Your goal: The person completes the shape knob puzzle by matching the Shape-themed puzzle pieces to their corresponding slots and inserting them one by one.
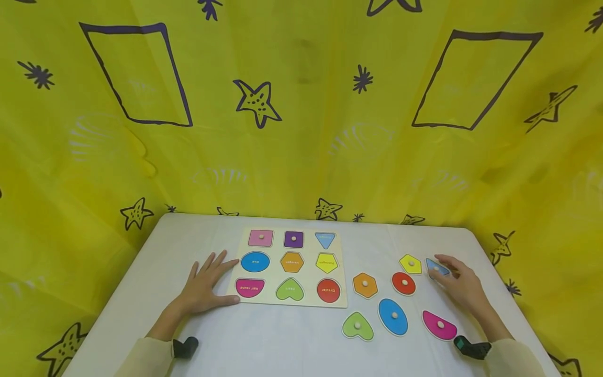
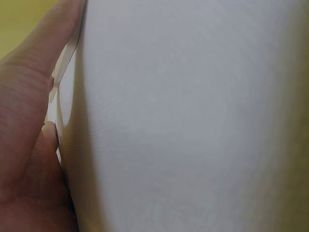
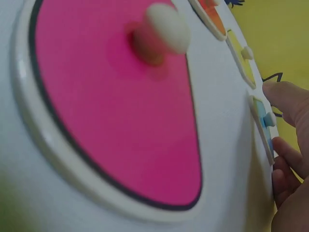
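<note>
My left hand (image 1: 202, 285) lies on the table with fingers spread, its thumb and forefinger tips at the left edge of the cream puzzle board (image 1: 273, 248). A pink rectangle (image 1: 256, 242) and a purple square (image 1: 289, 244) with knobs sit in the board's far row; the other shapes are printed and named. At the right, my right hand (image 1: 464, 288) reaches over the light-blue triangle piece (image 1: 431, 266), thumb and fingers on either side of it. The right wrist view shows the triangle's knob (image 3: 271, 119) standing free between the thumb and the fingers.
Loose knobbed pieces lie right of the board: yellow pentagon (image 1: 405, 263), red circle (image 1: 399, 287), orange hexagon (image 1: 359, 289), blue oval (image 1: 388, 309), green heart (image 1: 350, 330) and magenta half round (image 1: 432, 320). A yellow patterned curtain (image 1: 301, 167) hangs behind the white table (image 1: 264, 345).
</note>
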`<state>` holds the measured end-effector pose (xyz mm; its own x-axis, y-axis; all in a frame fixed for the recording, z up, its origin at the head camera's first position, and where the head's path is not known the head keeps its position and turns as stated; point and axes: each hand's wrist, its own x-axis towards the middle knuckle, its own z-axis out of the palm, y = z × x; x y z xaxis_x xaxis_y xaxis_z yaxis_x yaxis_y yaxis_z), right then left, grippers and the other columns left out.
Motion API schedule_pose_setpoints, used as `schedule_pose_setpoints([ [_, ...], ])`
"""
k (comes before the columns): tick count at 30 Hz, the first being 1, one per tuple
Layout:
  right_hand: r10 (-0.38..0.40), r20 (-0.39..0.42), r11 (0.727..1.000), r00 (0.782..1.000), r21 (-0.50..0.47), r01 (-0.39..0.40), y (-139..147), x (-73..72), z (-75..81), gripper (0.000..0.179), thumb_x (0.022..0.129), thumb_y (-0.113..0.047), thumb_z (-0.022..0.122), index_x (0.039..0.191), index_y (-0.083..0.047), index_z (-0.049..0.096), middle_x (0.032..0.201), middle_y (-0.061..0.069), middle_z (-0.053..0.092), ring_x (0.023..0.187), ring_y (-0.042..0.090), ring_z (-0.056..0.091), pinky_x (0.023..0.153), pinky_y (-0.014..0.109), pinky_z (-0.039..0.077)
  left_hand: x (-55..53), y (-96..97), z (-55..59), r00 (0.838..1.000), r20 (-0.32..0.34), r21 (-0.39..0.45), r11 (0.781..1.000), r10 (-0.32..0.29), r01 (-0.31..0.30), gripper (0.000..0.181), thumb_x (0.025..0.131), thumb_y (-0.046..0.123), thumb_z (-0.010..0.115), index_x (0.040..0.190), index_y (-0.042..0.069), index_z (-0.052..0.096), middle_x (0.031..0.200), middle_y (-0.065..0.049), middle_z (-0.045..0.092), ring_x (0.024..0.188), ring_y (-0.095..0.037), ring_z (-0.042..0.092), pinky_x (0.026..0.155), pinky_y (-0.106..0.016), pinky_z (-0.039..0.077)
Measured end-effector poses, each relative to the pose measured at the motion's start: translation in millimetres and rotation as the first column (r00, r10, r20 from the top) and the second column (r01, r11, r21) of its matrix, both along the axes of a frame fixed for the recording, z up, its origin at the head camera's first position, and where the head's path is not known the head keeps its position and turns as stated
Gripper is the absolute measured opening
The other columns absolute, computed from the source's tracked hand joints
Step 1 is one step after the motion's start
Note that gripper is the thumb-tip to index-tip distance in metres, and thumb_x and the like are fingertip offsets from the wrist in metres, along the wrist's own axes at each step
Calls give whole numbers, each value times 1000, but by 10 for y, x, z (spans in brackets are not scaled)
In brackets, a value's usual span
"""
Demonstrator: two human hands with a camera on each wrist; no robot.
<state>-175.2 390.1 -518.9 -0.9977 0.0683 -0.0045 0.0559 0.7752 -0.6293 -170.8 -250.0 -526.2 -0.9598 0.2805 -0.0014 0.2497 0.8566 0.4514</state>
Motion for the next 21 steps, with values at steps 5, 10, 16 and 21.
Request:
schedule_pose_setpoints([
  [5,-23,21,1000,1000,0,23,30,19,-30,59,101,-43,64,143,-2,53,147,36,41,126,57,42,101,74,40,3,1,-8,1000,-2,-2,1000,0,0,97,74,66,80,155,22,48,166,-19,29,153,-50,13,115,-78,-1],
  [10,-42,14,999,999,-2,42,53,38,-48,54,102,-42,62,138,-2,57,147,35,42,128,57,41,103,73,39,12,18,22,1000,1,5,1000,0,0,97,74,65,81,154,22,48,166,-20,29,153,-50,13,115,-78,-1],
  [16,-58,-25,998,998,-5,57,54,45,-77,49,104,-39,62,134,0,60,146,32,46,130,56,43,105,71,39,13,16,44,1000,2,13,1000,2,-2,97,74,63,81,154,21,48,166,-20,29,153,-50,13,115,-77,-2],
  [21,-70,-36,998,997,-8,70,39,40,-97,46,104,-37,61,132,0,61,145,32,48,132,56,42,105,70,39,19,10,51,1000,3,11,1000,1,-1,96,74,62,82,154,21,48,166,-20,29,153,-50,13,115,-77,-2],
])
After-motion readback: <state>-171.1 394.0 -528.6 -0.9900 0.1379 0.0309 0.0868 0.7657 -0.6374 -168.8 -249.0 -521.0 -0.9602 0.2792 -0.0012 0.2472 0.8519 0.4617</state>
